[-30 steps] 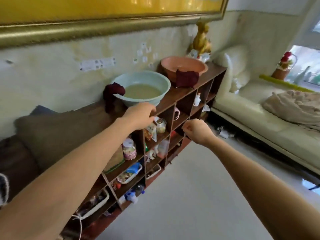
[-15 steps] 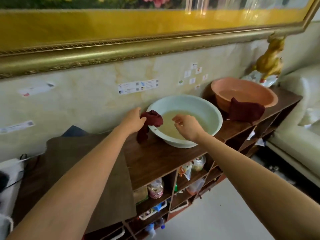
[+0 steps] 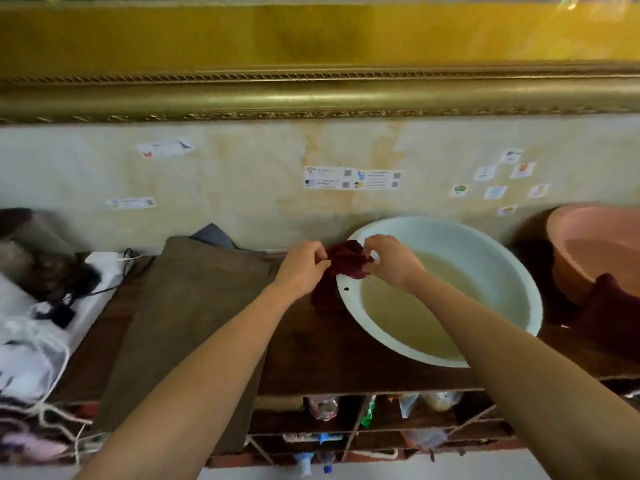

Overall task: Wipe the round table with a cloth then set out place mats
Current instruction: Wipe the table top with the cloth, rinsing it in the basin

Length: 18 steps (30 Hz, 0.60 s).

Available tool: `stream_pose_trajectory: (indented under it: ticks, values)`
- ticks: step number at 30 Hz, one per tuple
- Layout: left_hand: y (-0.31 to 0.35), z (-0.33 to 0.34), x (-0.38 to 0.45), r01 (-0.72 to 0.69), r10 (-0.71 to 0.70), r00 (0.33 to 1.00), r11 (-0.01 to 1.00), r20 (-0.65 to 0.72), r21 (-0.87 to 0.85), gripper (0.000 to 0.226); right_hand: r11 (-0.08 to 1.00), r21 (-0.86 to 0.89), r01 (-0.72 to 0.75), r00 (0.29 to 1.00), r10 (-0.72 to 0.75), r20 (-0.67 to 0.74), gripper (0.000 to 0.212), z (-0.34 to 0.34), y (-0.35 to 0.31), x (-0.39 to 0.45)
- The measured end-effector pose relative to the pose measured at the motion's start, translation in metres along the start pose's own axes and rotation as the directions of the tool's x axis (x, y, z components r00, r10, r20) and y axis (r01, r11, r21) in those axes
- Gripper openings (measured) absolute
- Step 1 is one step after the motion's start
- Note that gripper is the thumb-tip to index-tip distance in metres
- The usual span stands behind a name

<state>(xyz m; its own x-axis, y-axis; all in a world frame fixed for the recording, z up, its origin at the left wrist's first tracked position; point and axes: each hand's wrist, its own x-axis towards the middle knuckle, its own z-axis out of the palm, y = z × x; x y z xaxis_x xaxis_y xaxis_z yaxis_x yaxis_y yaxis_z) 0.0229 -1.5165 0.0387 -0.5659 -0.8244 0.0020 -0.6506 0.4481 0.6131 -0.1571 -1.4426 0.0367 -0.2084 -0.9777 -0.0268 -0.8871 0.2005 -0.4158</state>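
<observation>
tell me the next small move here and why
Probably lift the cloth off the basin rim. Both the left hand and right hand pinch it where it drapes over the edge, and wiping needs it free.

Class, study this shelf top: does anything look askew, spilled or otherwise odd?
Nothing is spilled. Two oddities: the water in the pale basin is cloudy yellowish, and the dark red cloth, pinched by the left hand and right hand, hangs over its rim.

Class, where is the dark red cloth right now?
In the head view, the cloth hangs over the white basin's left rim, pinched between the left hand and right hand.
</observation>
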Motion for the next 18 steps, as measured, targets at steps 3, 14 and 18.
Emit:
stream_pose_trajectory:
  ticks: [3,14,18]
  values:
    - [0.014,-0.001,0.000,-0.029,0.018,0.992,0.996,-0.128,-0.086,0.007,0.988,0.119,0.100,0.992,-0.090,-0.088,0.009,-0.015,0.011,0.012]
    - [0.135,-0.035,0.031,-0.181,-0.099,0.849,0.868,-0.519,-0.462,0.021,0.811,0.428,0.399,0.831,-0.123,-0.542,0.015,-0.106,-0.003,0.015]
    - [0.159,-0.046,0.042,-0.336,0.107,0.783,0.902,-0.613,-0.272,0.021,0.852,0.251,0.460,0.704,-0.177,-0.687,0.014,-0.135,0.006,0.002]
